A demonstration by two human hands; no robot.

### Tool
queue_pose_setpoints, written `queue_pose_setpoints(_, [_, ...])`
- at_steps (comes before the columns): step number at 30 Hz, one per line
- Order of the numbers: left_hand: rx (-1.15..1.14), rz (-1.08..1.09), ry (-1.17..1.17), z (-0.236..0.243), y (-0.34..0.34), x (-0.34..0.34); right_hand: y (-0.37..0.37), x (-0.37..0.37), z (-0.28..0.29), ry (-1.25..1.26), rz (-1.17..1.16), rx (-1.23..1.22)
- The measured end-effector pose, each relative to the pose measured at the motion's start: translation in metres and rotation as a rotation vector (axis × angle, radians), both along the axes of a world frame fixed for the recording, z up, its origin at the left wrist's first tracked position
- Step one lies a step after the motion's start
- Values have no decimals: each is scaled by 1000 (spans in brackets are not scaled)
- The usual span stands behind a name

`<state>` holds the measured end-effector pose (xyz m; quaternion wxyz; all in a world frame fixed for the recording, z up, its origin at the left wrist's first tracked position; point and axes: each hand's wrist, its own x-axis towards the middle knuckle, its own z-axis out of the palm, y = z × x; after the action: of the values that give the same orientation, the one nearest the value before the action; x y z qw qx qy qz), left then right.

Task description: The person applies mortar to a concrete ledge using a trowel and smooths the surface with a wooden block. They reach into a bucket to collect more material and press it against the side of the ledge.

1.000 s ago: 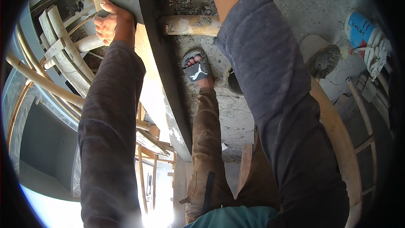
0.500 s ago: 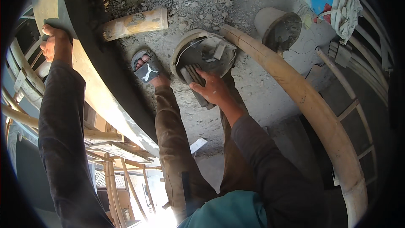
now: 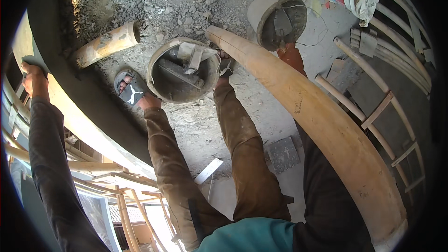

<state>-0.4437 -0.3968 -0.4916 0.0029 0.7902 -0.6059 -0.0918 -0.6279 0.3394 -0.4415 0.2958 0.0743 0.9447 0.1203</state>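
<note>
Head view: right hand (image 3: 289, 53) at bucket (image 3: 258, 11)

Bucket upper right, tipped, a grey blade (image 3: 282, 22) inside. Right hand by its lower rim, fingers in shadow. Left hand (image 3: 35, 80) far left, curled against pale beam (image 3: 77, 123). Cannot tell what either grips. Tub (image 3: 175, 94) upper centre: long bar (image 3: 181, 72) and block (image 3: 193, 60) within. Pole (image 3: 303, 98) crosses over right forearm.

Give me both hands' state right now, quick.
Left hand: on the pale board; can't tell whether its grip is closed.
Right hand: at the bucket; fingers unclear, can't tell open or closed.
</note>
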Motion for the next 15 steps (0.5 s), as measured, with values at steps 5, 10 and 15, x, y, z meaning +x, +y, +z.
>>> queue_pose_setpoints(5, [46,-177,-54,1,-57,23,17,10,-19,-322,172,-75])
queue_pose_setpoints(10, [21,-168,-41,2,-40,21,13,7,3,-253,112,-119])
queue_pose_setpoints(15, [24,-176,-27,1,-29,18,37,23,57,-67,-65,-137])
